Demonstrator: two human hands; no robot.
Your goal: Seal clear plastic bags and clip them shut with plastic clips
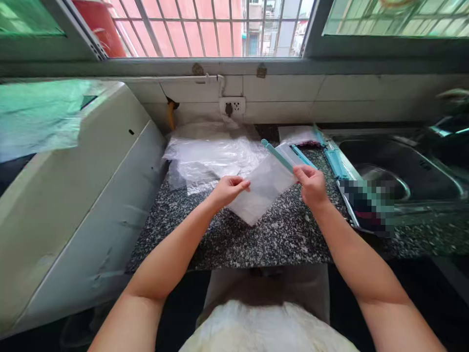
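Observation:
A frosted, see-through plastic bag (266, 188) with a teal bar (277, 155) along its upper edge is held tilted above the speckled counter. My left hand (226, 190) is closed, pinching the bag's left edge between thumb and fingers. The closed right hand (314, 187) grips the opposite edge, close to the end of the teal bar. Just behind my right hand lies another clear piece with a blue strip (303, 155). Crumpled clear plastic bags (216, 156) are heaped behind my left hand.
A metal sink (403, 161) lies to the right, with teal-edged items (335, 161) and a partly blurred-out flat object (366, 208) beside it. At left stands a pale appliance-like box (110, 161). A wall socket (232, 105) and barred window (208, 29) are behind the counter (286, 239).

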